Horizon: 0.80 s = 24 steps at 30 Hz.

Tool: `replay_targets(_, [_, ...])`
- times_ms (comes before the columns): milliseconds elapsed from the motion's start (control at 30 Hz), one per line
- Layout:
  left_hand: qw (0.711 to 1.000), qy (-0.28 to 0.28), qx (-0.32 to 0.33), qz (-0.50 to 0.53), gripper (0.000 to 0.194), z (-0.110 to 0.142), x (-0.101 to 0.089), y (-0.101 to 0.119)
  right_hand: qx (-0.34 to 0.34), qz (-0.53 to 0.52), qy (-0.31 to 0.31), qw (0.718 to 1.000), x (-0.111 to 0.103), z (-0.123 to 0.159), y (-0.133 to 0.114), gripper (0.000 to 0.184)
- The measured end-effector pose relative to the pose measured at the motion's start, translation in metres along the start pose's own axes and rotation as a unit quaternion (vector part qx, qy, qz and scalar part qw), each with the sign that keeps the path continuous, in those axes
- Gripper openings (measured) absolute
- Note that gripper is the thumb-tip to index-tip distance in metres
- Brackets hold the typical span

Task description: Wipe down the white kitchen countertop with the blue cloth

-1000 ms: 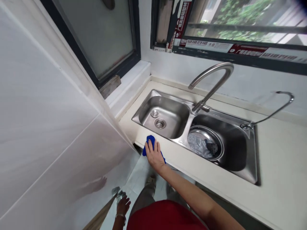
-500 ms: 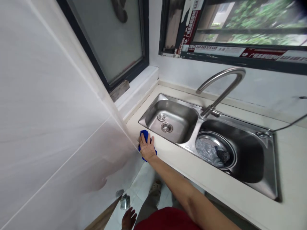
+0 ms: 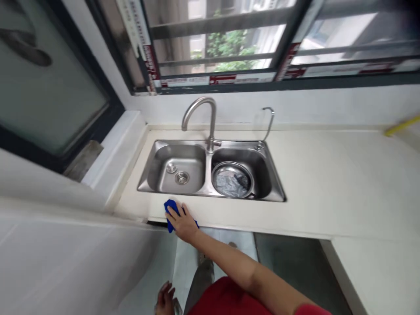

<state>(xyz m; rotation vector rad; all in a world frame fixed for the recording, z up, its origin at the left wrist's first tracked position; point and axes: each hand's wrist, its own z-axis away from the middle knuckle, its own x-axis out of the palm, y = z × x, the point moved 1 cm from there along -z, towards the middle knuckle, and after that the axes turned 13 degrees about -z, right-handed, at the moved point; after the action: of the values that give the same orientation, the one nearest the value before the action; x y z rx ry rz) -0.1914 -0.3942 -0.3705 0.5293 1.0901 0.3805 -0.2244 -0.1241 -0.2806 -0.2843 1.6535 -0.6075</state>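
On counter (image 3: 328, 175), right hand (image 3: 184, 224) splayed, cloth (image 3: 170, 204) beneath

Right hand (image 3: 184, 224) flat — left hand (image 3: 165, 302) low

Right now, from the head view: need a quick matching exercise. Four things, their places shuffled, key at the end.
Things:
1. blue cloth
2. metal bowl
3. left hand
4. large curved faucet

Places:
A. low, beside the grey trouser leg
B. at the back end of the sink divider
C. under the right hand
D. inside the right-hand basin

Pairs: 1-C, 2-D, 3-A, 4-B
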Motion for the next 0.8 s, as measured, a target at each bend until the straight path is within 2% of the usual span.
replay_targets(100, [0.997, 0.021, 0.066, 0.026, 0.046, -0.031, 0.001, 0.042, 0.006, 0.000, 0.006, 1.000, -0.017, 0.029, 0.023, 0.070])
replay_targets(200, [0.980, 0.021, 0.193, 0.051, 0.036, -0.061, 0.006, 0.107, 0.022, 0.015, 0.003, 1.000, -0.033, 0.059, 0.044, 0.077])
replay_targets(233, [0.960, 0.027, 0.269, 0.066, 0.033, -0.068, 0.009, 0.131, 0.028, 0.021, 0.004, 0.999, -0.039, 0.069, 0.051, 0.080])
replay_targets(333, [0.921, 0.004, 0.379, 0.090, 0.029, -0.080, 0.024, 0.196, 0.041, 0.035, 0.008, 0.998, -0.053, 0.098, 0.070, 0.086])
replay_targets(433, [0.873, -0.006, 0.476, 0.103, 0.027, -0.079, 0.046, 0.243, 0.045, 0.045, 0.014, 0.998, -0.066, 0.127, 0.089, 0.084])
replay_targets(533, [0.844, -0.024, 0.528, 0.090, 0.028, -0.073, 0.069, 0.268, 0.058, 0.059, 0.019, 0.996, -0.080, 0.160, 0.110, 0.085])
replay_targets(667, [0.820, -0.061, 0.569, -0.007, 0.032, -0.065, 0.096, 0.283, 0.080, 0.075, 0.029, 0.994, -0.095, 0.200, 0.137, 0.089])
replay_targets(800, [0.790, -0.068, 0.605, -0.065, 0.028, -0.059, 0.114, 0.298, 0.076, 0.090, 0.048, 0.992, -0.104, 0.229, 0.161, 0.088])
